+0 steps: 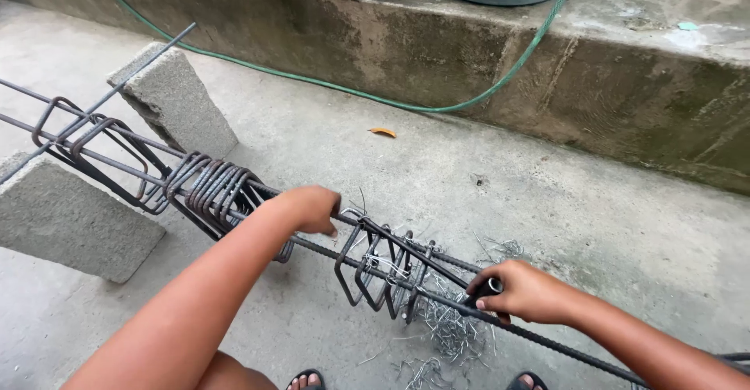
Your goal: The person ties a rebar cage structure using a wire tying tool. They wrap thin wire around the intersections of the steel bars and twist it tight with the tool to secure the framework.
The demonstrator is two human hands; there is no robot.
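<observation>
Rebar cage (375, 269) on concrete blocks (178, 101)

Left hand (308, 209) grips a bar; stirrups (219, 191) bunched beyond it. Right hand (523, 292) clasps a dark tool (488, 288).

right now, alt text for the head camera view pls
A left hand grips a long rebar threaded with square stirrups, while the right hand holds a dark tool. Concrete blocks prop the bars above concrete ground.

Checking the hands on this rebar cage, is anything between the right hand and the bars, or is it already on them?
Nothing visible stands between them. The right hand grips a dark tool right at the long rebar, and the left hand rests on the upper bar beside the stirrups.
</observation>
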